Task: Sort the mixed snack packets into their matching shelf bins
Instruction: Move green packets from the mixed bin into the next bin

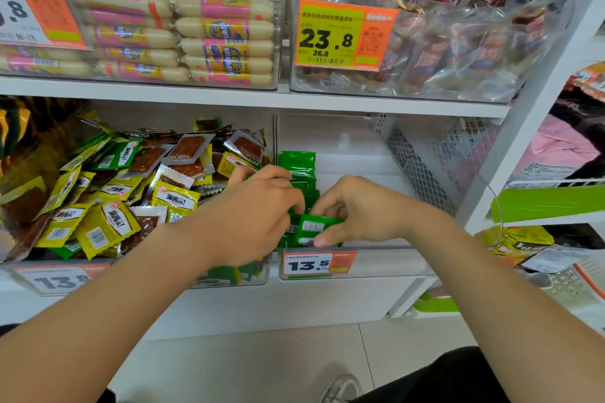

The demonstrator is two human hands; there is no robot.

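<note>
A clear bin (370, 268) on the lower shelf holds a neat row of green packets (298, 167) along its left side. Both my hands meet over this row. My right hand (357, 209) pinches a green packet (316, 227) at the row's near end. My left hand (258, 213) closes on green packets right beside it, its fingers curled over the stack. The bin to the left (229, 281) is heaped with mixed yellow packets (108, 222), green packets and clear ones showing brown snack.
The upper shelf carries a bin of pink-and-yellow sausages (196, 26) and a bin of red-wrapped snacks (458, 42) with an orange price tag (343, 34). A white upright (537, 101) borders the right. More packets (517, 242) lie on the neighbouring shelf.
</note>
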